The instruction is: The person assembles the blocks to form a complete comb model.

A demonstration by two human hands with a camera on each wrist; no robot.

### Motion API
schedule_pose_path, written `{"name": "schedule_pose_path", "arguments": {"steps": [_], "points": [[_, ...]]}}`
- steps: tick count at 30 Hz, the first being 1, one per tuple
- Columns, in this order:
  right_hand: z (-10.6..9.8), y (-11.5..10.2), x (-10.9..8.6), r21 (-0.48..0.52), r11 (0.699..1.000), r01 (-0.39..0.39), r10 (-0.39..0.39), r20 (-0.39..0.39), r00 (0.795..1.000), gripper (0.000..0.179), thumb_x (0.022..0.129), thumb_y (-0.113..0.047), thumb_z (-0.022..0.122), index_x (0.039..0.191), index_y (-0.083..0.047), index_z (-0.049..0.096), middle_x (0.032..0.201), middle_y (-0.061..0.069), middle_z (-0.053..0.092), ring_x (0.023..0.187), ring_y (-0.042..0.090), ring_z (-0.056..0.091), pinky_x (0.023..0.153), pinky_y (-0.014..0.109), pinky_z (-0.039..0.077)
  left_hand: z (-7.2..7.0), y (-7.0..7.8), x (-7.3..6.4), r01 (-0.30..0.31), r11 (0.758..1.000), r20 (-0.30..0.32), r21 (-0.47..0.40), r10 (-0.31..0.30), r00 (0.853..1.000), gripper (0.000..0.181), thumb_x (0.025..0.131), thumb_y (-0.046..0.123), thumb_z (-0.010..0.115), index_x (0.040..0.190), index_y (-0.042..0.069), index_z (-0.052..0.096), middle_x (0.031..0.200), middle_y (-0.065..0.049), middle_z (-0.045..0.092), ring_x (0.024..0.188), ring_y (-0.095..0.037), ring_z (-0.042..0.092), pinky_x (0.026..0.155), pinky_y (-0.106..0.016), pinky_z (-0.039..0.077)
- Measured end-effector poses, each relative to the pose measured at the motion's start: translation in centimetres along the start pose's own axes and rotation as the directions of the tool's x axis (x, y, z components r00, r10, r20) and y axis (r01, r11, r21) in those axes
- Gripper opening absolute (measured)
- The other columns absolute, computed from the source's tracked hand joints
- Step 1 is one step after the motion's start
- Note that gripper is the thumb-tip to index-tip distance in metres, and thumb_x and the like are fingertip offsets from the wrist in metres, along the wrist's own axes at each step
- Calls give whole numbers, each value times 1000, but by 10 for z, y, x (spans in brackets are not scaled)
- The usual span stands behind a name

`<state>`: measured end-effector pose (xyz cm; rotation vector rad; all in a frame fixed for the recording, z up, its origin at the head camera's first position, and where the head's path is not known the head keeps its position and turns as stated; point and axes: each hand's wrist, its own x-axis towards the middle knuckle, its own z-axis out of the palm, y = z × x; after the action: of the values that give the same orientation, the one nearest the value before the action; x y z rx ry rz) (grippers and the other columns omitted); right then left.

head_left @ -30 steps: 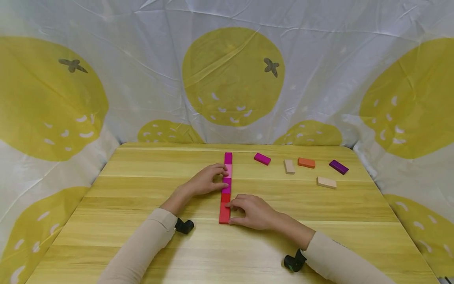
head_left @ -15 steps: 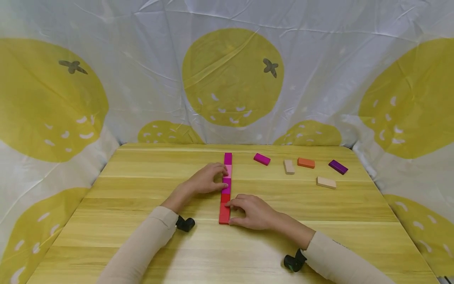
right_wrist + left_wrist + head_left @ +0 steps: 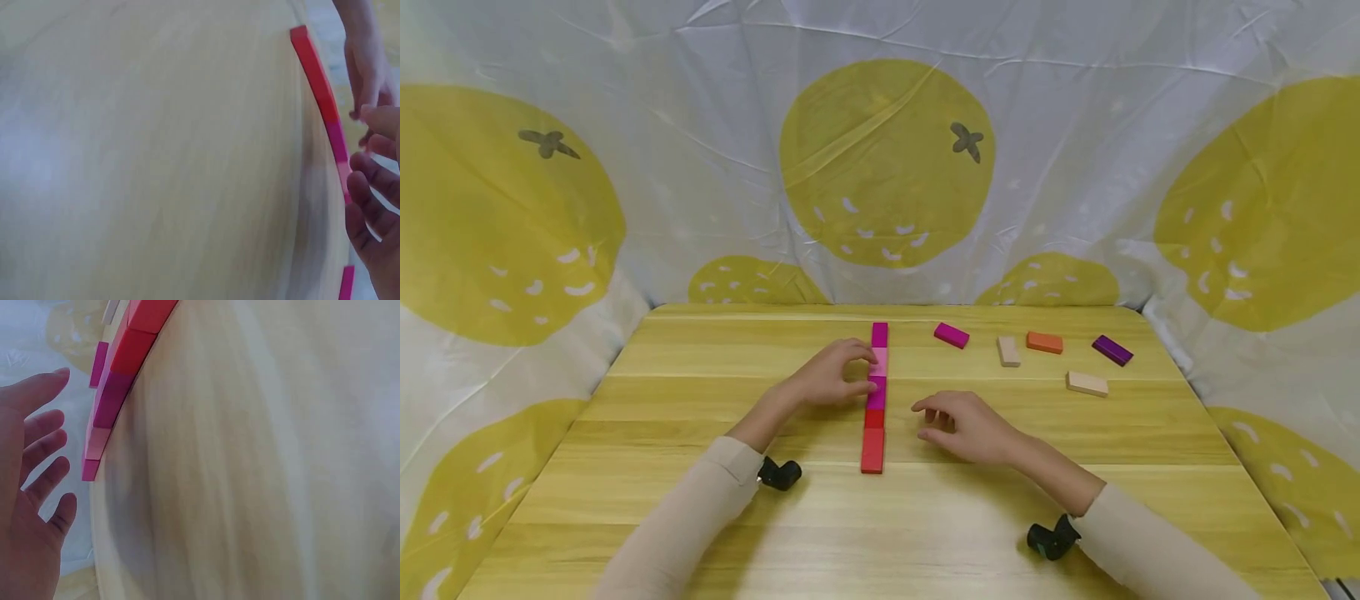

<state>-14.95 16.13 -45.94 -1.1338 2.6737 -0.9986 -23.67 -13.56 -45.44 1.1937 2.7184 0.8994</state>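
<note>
A straight row of flat wooden blocks runs away from the person in the head view. From the near end it has a coral-red block (image 3: 872,452), a red block (image 3: 875,419), a magenta block (image 3: 877,395), a light pink block (image 3: 881,363) and another magenta block (image 3: 880,334). My left hand (image 3: 827,375) is at the row's left side, fingertips overlapping the pink and middle magenta blocks; the left wrist view shows its fingers spread and loose, gripping nothing. Right of the row, my right hand (image 3: 967,427) hovers with loosely bent fingers and nothing between them.
Loose blocks lie at the table's back right: a magenta block (image 3: 951,336), a small beige block (image 3: 1008,352), an orange block (image 3: 1044,342), a purple block (image 3: 1112,350) and a longer beige block (image 3: 1087,383). A patterned cloth (image 3: 1060,167) hangs behind the wooden table (image 3: 880,533).
My right hand has let go of the coral-red block and moved right and slightly away from the person. The left hand has shifted a little left; the row stays in place.
</note>
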Motion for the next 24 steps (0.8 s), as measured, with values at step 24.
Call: {"name": "schedule_pose_path", "arguments": {"steps": [24], "points": [[-88,90,-21,-153,972,-176,147,-185,972,32,98,-11,73,126,3,69,98,6,69,85,20,66,74,41,58,26,38,-52,12,1000,51,-28,-11,999,44,98,30,75,134,7,67,137,-4,57,132,-23,50,115,-40,39]]}}
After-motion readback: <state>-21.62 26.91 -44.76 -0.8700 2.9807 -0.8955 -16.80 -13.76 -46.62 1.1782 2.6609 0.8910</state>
